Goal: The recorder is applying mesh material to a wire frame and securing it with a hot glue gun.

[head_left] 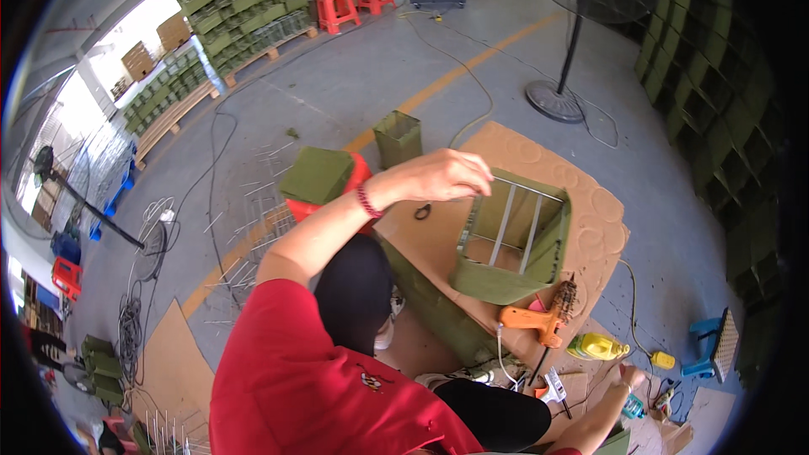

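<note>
An open green fabric-covered box (497,282) with a thin metal frame inside stands on a brown cardboard sheet (602,227). My left hand (459,175) is at the box's far left top corner, its fingers curled and pinched together by the rim. What they hold, if anything, is too small to make out. An orange glue gun (533,318) lies on the cardboard against the near side of the box. Low on the right, my right hand (628,375) reaches down near a yellow bottle (597,346); its fingers are too small to read.
A green box (316,175) sits on a red stool (358,173), with another green box (398,139) on the floor beyond. Loose metal wires (253,227) lie left. A standing fan (556,101), stacked green boxes (716,59) and a blue stool (708,341) are around.
</note>
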Available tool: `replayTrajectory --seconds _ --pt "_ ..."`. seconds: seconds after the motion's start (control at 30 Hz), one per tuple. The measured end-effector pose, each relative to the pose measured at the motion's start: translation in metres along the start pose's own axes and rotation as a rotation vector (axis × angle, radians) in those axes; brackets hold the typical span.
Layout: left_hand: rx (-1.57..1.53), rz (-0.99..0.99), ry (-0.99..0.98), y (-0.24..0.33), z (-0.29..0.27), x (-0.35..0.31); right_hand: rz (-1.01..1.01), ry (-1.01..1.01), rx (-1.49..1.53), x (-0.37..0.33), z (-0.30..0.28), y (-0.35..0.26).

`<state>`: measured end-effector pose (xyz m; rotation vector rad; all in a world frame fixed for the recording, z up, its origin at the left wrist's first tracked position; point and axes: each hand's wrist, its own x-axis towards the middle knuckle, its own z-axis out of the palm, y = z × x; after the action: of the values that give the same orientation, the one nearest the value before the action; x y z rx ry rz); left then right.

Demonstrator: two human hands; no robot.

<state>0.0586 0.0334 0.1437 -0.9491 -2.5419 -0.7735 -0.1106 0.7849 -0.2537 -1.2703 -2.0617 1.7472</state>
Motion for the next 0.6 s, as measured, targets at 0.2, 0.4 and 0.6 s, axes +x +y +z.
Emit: replayTrajectory --seconds 0.2,0.4,0.6 --pt "0.087 0.09 0.037 0.004 -0.002 -0.005 -0.441 -0.394 0.268 -0.141 -0.074 -0.066" --pt "-0.044 0.153 0.087 -0.013 0.001 -0.005 -0.288 -0.766 0.251 -0.382 -0.025 -0.111" --pt "0.077 -0.001 0.74 0.085 0.019 -0.045 -0.182 -1.178 0.241 -0.592 0.053 -0.101"
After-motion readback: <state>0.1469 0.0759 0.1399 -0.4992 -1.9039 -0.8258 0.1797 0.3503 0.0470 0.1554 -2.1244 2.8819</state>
